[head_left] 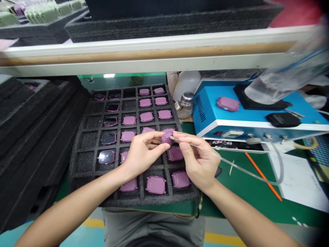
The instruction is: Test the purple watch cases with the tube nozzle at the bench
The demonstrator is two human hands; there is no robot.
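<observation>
Left of the left hand [144, 154], a black foam tray [74, 175] holds rows of mauve device cases in square cells. The left hand grips one mauve case [167, 137] directly above the tray, and the right hand [197, 157] is together with it there, pinching a clear tube [244, 171] whose tip sits at the case. Right of the hands, a blue bench unit [205, 113] carries another case [228, 104]; an orange pen [263, 176] lies on the green counter [231, 202] below it.
</observation>
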